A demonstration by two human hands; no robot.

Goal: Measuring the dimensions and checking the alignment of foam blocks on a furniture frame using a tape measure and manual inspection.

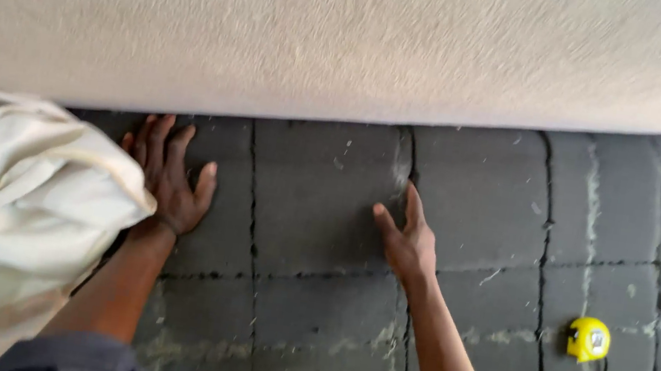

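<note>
Bunched cream cloth (8, 209) sits nearest, lower left, one piece, partly over the left forearm; one beige carpet-like sheet (352, 33) covers the top, edge lying on grey block paving (313, 312); left hand (172, 176) flat, fingers spread, palm down at that edge, gripping nothing, likely bracing; right hand (407, 244) open, fingertips reaching under the edge, hold not visible; one yellow tape measure (589, 339) parked well right, apart.

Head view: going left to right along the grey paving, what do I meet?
White cloth bundle → left hand flat on the paving → right hand → yellow tape measure.
</note>
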